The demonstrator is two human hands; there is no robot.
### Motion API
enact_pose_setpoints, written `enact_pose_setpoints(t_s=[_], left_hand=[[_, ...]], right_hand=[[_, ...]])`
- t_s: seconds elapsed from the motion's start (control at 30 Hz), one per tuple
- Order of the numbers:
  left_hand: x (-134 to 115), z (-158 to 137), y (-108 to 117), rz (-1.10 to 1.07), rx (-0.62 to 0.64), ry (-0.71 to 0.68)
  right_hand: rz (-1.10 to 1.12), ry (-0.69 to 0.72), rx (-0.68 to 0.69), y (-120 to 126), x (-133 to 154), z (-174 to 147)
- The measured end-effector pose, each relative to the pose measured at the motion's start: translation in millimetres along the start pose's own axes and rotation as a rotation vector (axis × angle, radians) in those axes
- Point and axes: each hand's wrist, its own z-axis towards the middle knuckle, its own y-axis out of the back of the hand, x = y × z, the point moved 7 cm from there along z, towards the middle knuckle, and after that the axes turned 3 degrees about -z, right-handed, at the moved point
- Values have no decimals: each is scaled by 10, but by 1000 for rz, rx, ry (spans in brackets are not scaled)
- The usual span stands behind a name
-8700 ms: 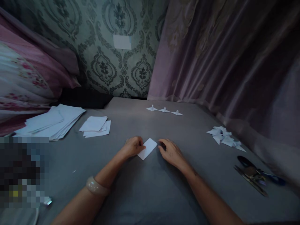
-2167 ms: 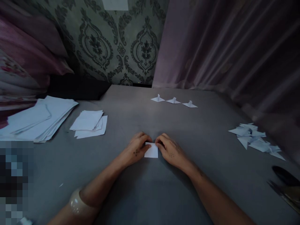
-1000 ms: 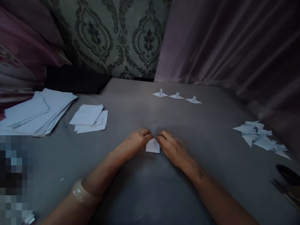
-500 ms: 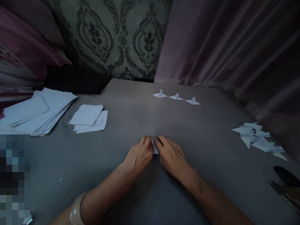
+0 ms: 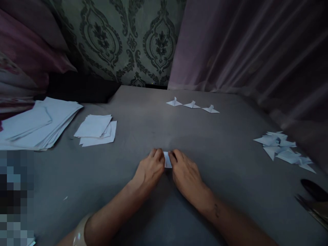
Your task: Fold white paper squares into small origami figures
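A small piece of white paper [image 5: 167,160] shows between my two hands, low over the grey surface. My left hand [image 5: 151,167] is closed on its left side, fingers curled. On the opposite side my right hand [image 5: 185,170] grips it, with the thumb and fingers pressed together. Most of the paper is covered by the fingers, so its folded shape cannot be made out. Beyond the hands, three folded paper birds [image 5: 192,104] stand in a row.
Stacked square papers [image 5: 94,126] lie to the left, with larger white sheets [image 5: 61,114] farther left. More folded paper figures [image 5: 279,145] are heaped at the right, above a dark object [image 5: 314,189] at the edge. A patterned wall [image 5: 107,41] and pink curtain [image 5: 217,44] stand behind.
My hands have drawn slightly apart, and more of the white paper shows between them. The papers and folded figures around have stayed in place.
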Motion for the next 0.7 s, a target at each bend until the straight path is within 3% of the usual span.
enact_pose_setpoints(t_s=[0.23,0.7], left_hand=[[-19,-12,-9,18,-82,-44],[69,-66,13,-74,67,67]], right_hand=[[12,-10,-6,17,-1,2],[9,-47,5,33,-40,-19]])
